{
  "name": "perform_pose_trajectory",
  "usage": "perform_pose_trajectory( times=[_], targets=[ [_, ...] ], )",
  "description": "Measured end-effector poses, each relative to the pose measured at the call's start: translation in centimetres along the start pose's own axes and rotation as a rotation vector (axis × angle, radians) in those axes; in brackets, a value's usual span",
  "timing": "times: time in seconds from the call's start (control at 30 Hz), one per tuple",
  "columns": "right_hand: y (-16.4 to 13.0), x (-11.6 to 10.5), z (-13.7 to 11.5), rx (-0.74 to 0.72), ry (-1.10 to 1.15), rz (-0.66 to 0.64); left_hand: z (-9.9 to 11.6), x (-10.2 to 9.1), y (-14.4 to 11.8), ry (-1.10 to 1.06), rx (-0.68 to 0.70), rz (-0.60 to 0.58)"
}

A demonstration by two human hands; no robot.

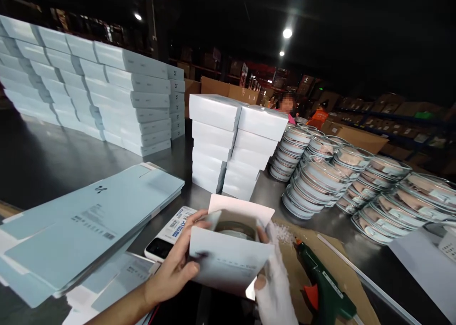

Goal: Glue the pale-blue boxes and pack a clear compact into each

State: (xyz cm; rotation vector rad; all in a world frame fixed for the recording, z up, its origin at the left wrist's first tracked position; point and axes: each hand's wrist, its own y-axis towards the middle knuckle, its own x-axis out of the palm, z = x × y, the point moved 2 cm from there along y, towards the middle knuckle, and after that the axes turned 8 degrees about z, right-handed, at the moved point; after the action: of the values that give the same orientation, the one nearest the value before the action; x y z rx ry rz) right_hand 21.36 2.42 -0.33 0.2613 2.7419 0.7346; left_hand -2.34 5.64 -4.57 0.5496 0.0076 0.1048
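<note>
Between my hands is a small white carton (231, 261), its top flaps standing up. A round thing with a dark rim (237, 230) sits inside the carton, partly hidden by the front flap. My left hand (178, 263) is bare and grips the carton's left side, thumb on the front. At the right side my right hand (276, 277), in a white glove with bare fingertips, holds the carton, one finger at its inner edge. A green glue gun (324, 282) with a red trigger lies on a brown cardboard sheet (297, 294) right of my right hand.
Flattened pale-blue cartons (96, 220) lie at left, beside a white device with a dark display (160, 248). Closed cartons (213, 139) stand stacked ahead, with a larger stack (107, 92) behind left. Clear-rimmed round items (313, 187) are piled right. Two people are in the background.
</note>
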Motion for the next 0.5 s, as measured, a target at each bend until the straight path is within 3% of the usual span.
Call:
perform_pose_trajectory(
  times=[0.1, 0.17, 0.23, 0.3, 0.4, 0.5],
  targets=[
    [-0.5, 2.3, 0.3, 0.051, 0.025, 0.144, 0.6, 1.1, 0.1, 0.074, -0.029, 0.028],
    [-0.6, 3.3, 0.1, 0.127, 0.041, 0.256, 1.2, 1.6, 0.3, 0.075, -0.042, 0.142],
    [-0.5, 4.1, -0.3, 0.173, 0.059, 0.278, 2.0, 1.7, 0.5, 0.072, -0.043, 0.276],
    [-0.1, 4.3, -0.8, 0.168, 0.047, 0.241, 2.7, 1.4, 1.0, 0.122, -0.104, 0.242],
    [0.5, 1.7, -1.2, 0.187, -0.023, 0.092, 3.4, 0.4, 2.1, 0.246, -0.223, -0.029],
    [0.2, -5.3, -0.2, 0.333, -0.361, 0.064, 3.1, -1.2, 3.1, 0.305, -0.202, -0.193]
  ],
)
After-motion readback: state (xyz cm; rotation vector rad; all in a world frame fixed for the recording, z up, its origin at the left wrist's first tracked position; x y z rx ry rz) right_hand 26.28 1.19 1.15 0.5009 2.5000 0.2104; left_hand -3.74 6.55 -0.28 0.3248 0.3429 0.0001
